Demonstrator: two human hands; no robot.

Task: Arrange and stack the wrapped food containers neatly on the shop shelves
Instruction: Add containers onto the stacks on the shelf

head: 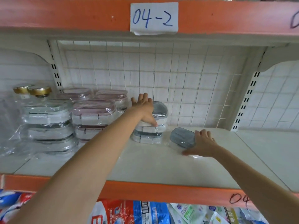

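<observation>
On the shelf, mid-scene: grey stack [149,126] of wrapped containers, two or three high, on the shelf [153,162] near the wire back grid [178,81].
Left hand: left hand [144,109] lies over the top of the grey stack, fingers [143,97] spread and straight toward the back, thumb down the front edge of the top container; it presses, no curl round it.
Loose container: grey-lidded container [182,138] just right of the grey stack, tilted up on edge, wrap loose beneath it.
Right hand: right hand [203,142] holds the loose container at its right end, fingers curled over the far edge, thumb low by the wrap.
Left of the grey stack: pink stacks [93,113], front pile and two behind; further left a white stack [48,120]; beyond that, jars with gold lids [39,91].
Above: orange rail with paper label [154,17] reading "04-2".
Below: bagged goods [129,212] under the shelf's orange edge.
</observation>
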